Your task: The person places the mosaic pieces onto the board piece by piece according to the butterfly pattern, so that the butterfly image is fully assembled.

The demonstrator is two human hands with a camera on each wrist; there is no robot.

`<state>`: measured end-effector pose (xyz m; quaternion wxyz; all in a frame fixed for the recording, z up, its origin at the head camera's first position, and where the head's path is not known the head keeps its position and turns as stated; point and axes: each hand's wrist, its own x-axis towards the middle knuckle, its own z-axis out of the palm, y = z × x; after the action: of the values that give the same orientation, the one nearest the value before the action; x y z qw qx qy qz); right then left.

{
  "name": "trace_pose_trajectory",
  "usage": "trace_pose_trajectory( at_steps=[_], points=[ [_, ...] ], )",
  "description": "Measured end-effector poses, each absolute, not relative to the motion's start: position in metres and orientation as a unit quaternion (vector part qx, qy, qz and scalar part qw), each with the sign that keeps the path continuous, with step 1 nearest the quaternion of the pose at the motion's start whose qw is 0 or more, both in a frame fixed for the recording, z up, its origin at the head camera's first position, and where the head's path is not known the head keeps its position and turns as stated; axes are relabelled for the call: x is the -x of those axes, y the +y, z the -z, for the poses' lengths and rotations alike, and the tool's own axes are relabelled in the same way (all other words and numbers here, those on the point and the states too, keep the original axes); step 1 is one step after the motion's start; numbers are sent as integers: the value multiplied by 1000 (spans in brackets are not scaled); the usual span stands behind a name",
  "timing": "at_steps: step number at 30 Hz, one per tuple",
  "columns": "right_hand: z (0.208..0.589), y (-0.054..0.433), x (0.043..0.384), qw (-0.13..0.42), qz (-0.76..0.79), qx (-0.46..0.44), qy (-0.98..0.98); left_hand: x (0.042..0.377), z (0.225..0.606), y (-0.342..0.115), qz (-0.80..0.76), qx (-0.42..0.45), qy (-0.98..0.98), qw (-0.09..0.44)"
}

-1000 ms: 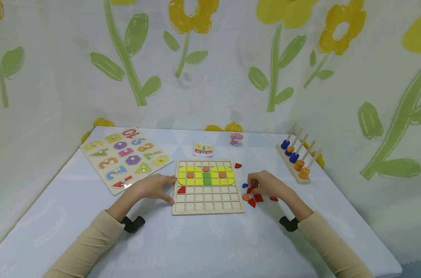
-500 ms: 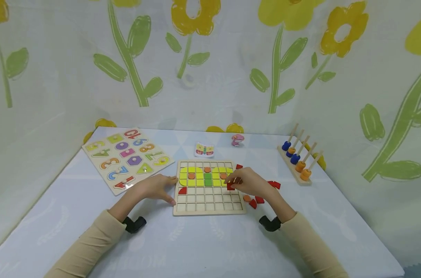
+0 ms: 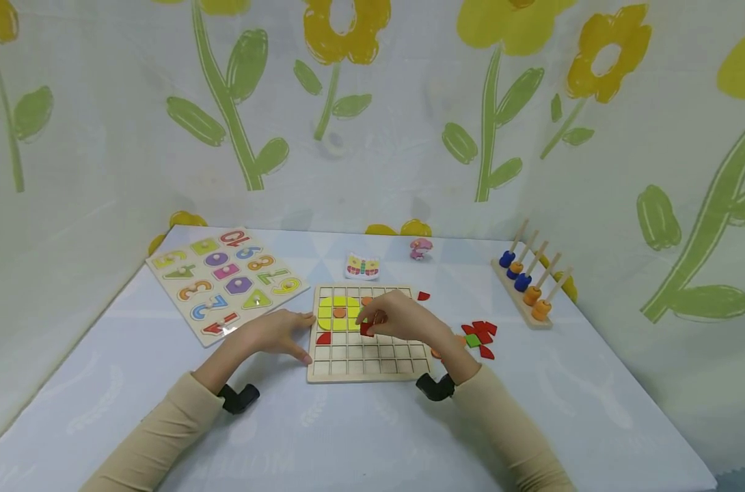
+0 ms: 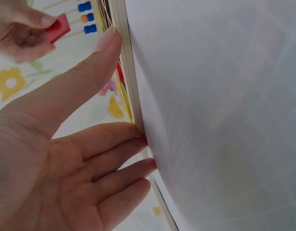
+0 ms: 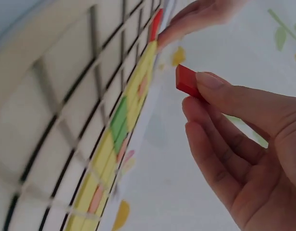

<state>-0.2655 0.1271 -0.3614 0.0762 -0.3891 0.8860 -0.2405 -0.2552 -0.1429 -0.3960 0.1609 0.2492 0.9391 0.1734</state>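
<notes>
A wooden grid board (image 3: 372, 372) lies on the table, with yellow tiles (image 3: 328, 321) in its upper rows and a red quarter-round tile (image 3: 324, 338) below them at the left. My left hand (image 3: 278, 335) touches the board's left edge with thumb and fingers spread. Between thumb and fingertips, my right hand (image 3: 403, 318) pinches a red square tile (image 5: 187, 81) above the middle of the board. That hand and forearm hide the board's upper right part in the head view. In the right wrist view, green tiles (image 5: 119, 122) show among the yellow ones.
Right of the board lie several loose red pieces (image 3: 483, 331) and a green piece (image 3: 473, 340). A picture card (image 3: 362, 268) and a pink figurine (image 3: 420, 249) stand behind it. A number puzzle (image 3: 226, 270) sits at the left, a peg stacker (image 3: 521, 294) at the right.
My right hand has picked up the red square tile from the loose pieces and carried it left over the board. The left hand has stayed at the board's edge.
</notes>
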Motion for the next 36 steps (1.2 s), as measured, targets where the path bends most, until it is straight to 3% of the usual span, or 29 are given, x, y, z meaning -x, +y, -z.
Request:
trace_pose_trajectory(
  at_steps=[12, 36],
  points=[
    [364, 83, 267, 101, 234, 376, 891, 254, 394, -141, -180, -243, 938, 171],
    [385, 75, 271, 104, 177, 363, 909, 254, 393, -142, -178, -246, 937, 171]
  ],
)
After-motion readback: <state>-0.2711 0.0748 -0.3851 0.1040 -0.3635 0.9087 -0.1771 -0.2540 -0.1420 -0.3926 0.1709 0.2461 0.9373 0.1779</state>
